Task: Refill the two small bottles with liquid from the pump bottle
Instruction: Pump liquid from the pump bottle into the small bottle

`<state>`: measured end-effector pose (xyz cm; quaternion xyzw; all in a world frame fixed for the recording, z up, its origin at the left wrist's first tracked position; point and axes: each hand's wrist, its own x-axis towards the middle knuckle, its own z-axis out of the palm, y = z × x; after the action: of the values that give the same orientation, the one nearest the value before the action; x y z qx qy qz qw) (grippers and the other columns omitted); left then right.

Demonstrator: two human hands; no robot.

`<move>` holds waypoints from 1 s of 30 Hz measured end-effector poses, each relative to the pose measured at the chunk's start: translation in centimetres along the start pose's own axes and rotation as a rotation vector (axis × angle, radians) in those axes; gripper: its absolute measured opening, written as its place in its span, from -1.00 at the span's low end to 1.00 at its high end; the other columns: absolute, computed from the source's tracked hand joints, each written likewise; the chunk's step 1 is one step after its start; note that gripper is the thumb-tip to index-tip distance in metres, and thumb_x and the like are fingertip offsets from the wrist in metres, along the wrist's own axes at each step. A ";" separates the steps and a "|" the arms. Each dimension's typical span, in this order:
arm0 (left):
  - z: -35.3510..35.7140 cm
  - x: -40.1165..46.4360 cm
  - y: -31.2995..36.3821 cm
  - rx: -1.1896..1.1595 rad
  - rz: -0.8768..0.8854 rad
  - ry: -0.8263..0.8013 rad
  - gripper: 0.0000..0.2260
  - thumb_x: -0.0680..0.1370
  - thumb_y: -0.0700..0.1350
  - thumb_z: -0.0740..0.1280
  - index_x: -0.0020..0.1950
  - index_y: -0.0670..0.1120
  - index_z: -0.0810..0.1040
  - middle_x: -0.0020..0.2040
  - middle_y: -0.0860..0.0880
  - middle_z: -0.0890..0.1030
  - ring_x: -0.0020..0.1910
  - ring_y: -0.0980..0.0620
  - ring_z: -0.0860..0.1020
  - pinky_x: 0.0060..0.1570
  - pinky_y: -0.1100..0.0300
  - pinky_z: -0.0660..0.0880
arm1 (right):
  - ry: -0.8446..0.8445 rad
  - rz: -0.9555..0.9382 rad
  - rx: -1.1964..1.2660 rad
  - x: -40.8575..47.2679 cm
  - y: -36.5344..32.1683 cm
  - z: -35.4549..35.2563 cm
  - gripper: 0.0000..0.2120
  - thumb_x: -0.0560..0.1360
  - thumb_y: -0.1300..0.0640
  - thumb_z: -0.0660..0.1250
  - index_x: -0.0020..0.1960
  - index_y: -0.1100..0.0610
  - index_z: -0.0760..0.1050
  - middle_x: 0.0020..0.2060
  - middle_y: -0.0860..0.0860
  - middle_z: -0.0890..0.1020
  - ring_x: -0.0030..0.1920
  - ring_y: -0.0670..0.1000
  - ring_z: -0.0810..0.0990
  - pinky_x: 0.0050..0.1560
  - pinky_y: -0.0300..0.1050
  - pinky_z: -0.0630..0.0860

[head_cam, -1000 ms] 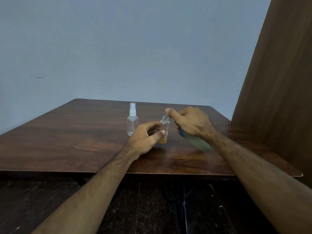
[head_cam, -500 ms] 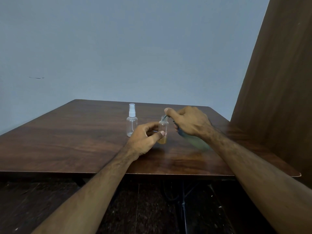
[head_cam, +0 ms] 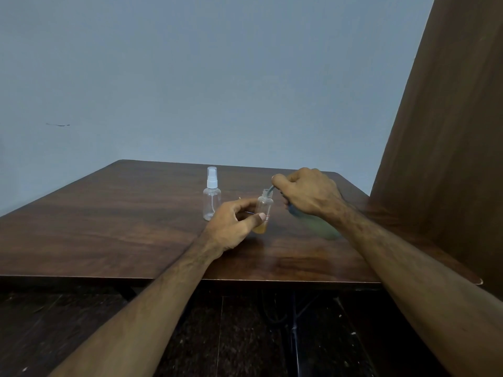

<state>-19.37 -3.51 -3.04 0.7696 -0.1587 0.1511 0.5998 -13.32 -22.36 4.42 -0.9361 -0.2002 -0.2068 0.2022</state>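
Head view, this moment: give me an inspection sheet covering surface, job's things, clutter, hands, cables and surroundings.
Surface: dark wooden table, glossy.
Job's things: open small bottle upright, amber liquid low inside; capped spray bottle upright behind, looks empty; pump bottle tilted, its spout at the open bottle's mouth.
Clutter: nothing seen.
Hands: left hand holds the open small bottle; right hand grips the pump bottle's head.
Cables: dark cords under the table, unclear.
Surroundings: blue-grey wall, wooden panel right, dark floor.

The right hand [head_cam: 309,193] hides most of the pump bottle [head_cam: 318,227]; its lower body shows only as a greenish blur. Both forearms run off the bottom edge.
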 end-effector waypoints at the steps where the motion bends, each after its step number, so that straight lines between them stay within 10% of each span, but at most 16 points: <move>1: 0.0 0.0 0.0 -0.003 0.000 -0.001 -0.72 0.58 -0.19 0.43 0.18 0.16 0.65 0.10 0.12 0.72 0.11 0.17 0.67 0.20 0.27 0.53 | 0.000 -0.001 -0.009 0.1 0.0 0.0 -0.37 0.43 -0.34 0.05 -0.35 0.12 0.63 -0.42 -0.03 0.70 -0.25 0.03 0.65 -0.26 -0.09 0.38; 30: 0.0 0.0 0.2 -0.017 0.002 -0.009 -0.71 0.58 -0.18 0.42 0.16 0.21 0.65 0.07 0.17 0.72 0.09 0.21 0.66 0.07 0.40 0.51 | -0.002 -0.019 -0.032 -0.3 0.0 0.2 -0.29 0.52 -0.40 0.03 -0.41 0.10 0.60 -0.48 -0.08 0.68 -0.29 -0.03 0.64 -0.21 -0.08 0.42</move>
<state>-19.49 -3.53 -2.91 0.7649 -0.1635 0.1472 0.6054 -13.47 -22.39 4.16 -0.9375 -0.2058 -0.2108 0.1853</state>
